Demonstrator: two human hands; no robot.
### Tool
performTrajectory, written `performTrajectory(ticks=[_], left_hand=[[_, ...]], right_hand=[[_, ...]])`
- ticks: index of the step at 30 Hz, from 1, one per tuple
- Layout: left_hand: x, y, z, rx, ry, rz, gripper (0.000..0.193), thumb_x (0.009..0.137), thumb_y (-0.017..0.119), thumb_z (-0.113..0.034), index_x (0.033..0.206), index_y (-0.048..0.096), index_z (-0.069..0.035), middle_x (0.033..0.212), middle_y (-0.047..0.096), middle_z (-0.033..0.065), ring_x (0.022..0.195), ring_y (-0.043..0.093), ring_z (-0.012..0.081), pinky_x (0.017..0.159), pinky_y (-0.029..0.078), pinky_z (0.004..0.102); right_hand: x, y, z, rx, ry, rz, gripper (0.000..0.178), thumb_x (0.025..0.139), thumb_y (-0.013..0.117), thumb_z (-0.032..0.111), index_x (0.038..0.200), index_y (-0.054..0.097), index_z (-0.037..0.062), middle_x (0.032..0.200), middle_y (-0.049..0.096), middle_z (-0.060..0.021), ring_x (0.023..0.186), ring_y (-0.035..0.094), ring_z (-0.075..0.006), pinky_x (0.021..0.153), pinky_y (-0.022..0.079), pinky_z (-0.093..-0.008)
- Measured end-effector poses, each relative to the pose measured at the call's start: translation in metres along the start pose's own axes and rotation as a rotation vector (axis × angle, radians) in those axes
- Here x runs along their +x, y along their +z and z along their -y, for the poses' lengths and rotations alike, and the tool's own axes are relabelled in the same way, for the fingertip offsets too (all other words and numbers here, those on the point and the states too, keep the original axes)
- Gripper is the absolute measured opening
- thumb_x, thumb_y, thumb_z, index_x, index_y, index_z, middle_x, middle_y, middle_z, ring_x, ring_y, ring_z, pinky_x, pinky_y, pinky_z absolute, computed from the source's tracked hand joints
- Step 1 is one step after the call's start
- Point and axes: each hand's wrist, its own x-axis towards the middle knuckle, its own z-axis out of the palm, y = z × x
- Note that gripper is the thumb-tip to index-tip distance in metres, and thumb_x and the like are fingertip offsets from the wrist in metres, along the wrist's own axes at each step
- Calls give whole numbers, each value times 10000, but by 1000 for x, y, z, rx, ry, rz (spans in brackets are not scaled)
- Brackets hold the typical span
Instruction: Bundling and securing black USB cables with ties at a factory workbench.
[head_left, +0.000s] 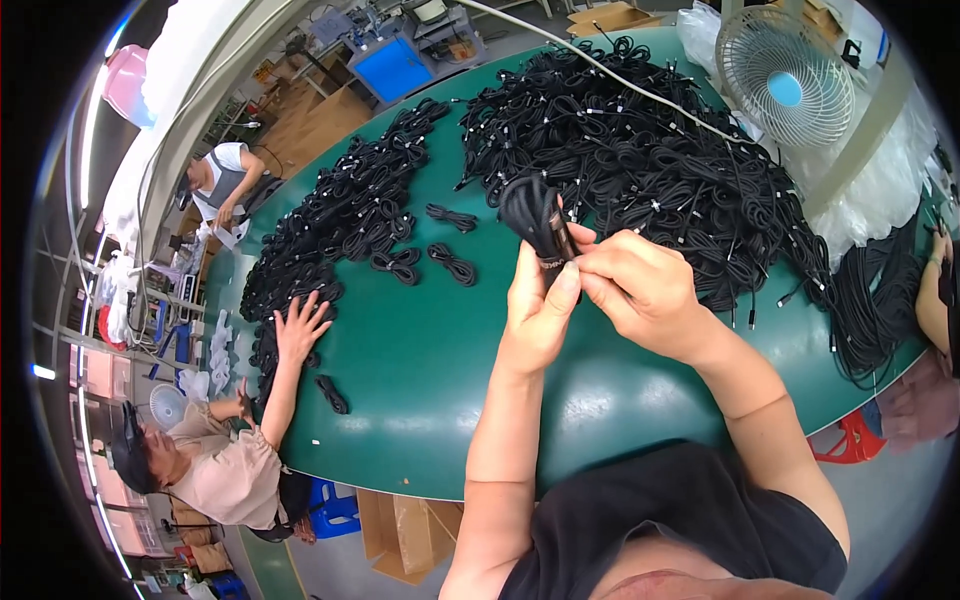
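Note:
A black coiled cable (pixel 528 212) stands up out of my left hand (pixel 538 315), whose thumb and fingers are closed round its lower end. A dark strap (pixel 551 262) with pale lettering wraps the coil there. My right hand (pixel 645 290) meets it from the right, thumb and forefinger pinched at the strap's side; its fingertips partly hide what they hold. Both hands are raised over the green table (pixel 430 400). Left of them on the table lie small tied cable bundles (pixel 452 264).
A big heap of black cables (pixel 620 150) covers the far right, and another pile (pixel 350 200) runs along the left. A co-worker (pixel 225 465) at the left rests a hand on that pile. A white fan (pixel 785 85) stands far right; another person's arm (pixel 938 295) shows at the right edge.

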Motion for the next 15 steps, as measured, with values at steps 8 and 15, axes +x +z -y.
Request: performTrajectory(ticks=[8, 15], left_hand=[[-1, -9, 1, 167, -103, 181, 739, 835, 607, -295, 1374, 187, -13, 1149, 456, 107, 920, 530, 204, 767, 459, 331], [-4, -2, -8, 224, -65, 128, 610, 848, 600, -141, 1332, 259, 9, 1147, 478, 70, 1008, 475, 126, 865, 402, 266]], right_hand=[[1, -10, 2, 521, 491, -13, 67, 798, 618, 18, 829, 602, -39, 740, 563, -60, 587, 557, -68, 513, 448, -216], [1, -7, 5, 270, 303, 62, 88, 779, 653, 44, 808, 601, -20, 693, 549, -28, 566, 503, -58, 512, 419, -194]])
